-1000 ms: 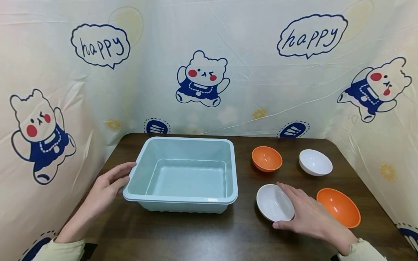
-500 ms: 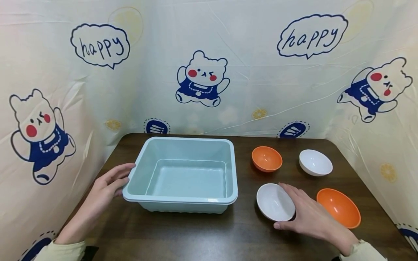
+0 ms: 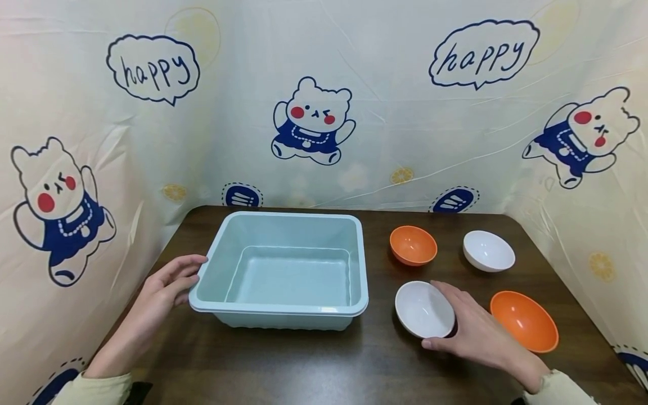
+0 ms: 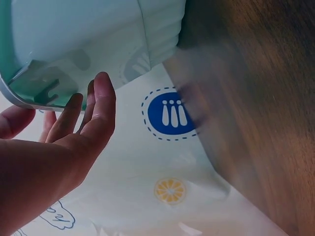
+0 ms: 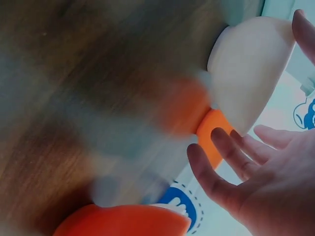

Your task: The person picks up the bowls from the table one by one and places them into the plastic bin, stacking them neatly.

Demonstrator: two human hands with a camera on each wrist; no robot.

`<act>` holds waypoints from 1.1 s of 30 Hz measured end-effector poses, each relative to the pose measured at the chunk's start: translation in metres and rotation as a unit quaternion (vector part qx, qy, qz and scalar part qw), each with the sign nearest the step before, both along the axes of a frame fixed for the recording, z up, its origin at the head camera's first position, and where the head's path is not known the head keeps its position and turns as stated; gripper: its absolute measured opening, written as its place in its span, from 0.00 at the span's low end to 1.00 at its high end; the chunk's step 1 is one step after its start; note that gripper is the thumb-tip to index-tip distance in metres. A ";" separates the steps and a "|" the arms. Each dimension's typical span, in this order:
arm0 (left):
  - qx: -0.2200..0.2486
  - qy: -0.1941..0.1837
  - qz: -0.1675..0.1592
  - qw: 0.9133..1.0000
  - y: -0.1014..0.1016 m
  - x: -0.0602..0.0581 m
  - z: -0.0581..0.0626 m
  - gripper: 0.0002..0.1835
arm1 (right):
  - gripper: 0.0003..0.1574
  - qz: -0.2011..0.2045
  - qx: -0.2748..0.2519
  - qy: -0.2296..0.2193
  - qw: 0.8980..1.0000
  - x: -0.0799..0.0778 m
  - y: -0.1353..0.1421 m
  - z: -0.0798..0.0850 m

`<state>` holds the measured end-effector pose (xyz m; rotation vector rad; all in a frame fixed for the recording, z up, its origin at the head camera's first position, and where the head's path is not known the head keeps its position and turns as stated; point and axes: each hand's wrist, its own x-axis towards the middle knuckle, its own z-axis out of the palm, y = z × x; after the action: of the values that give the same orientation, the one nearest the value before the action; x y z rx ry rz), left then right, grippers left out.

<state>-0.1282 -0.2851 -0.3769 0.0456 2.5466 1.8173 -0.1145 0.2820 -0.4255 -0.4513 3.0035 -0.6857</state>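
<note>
In the head view, a pale blue plastic basin (image 3: 283,309) stands left of centre on the table. My left hand (image 3: 164,287) is at its left side, fingertips right at the rim; in the left wrist view, loosely extended fingers (image 4: 104,93) lie along the basin's outer wall (image 4: 108,29). My right hand (image 3: 471,320) holds a white bowl (image 3: 424,309) by its right side, thumb at the near edge and fingers at the far edge. The bowl's outside (image 5: 251,69) shows in the right wrist view, slightly tilted, between thumb and fingertips.
Behind the held bowl sits a small orange bowl (image 3: 413,246). Another white bowl (image 3: 488,251) stands at the back right, and a larger orange bowl (image 3: 524,322) lies just right of my right hand. A printed cloth (image 3: 385,112) encloses the dark wooden table (image 3: 304,365).
My right hand and the white bowl have shifted slightly left and away from me. The left fingertips have slid a little back along the basin's rim toward me; the basin stays put.
</note>
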 end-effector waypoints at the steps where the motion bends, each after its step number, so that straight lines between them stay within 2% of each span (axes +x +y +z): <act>1: 0.001 0.002 -0.001 1.000 0.000 0.000 0.000 0.20 | 0.73 -0.001 -0.006 -0.004 1.000 0.000 0.000 0.000; 6: 0.001 0.004 -0.003 1.000 0.000 0.000 0.000 0.20 | 0.72 -0.007 -0.019 -0.018 1.000 -0.001 0.000 0.000; 24: -0.009 -0.014 -0.005 1.000 0.001 -0.002 0.003 0.21 | 0.72 -0.006 -0.029 -0.007 1.000 -0.004 0.003 -0.002; 33: -0.002 -0.005 -0.002 1.000 -0.001 -0.002 0.001 0.20 | 0.71 -0.012 -0.029 -0.004 0.999 -0.004 0.003 -0.005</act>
<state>-0.1298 -0.2857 -0.3764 0.0418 2.5415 1.8045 -0.1187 0.2848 -0.4305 -0.4132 2.9936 -0.7768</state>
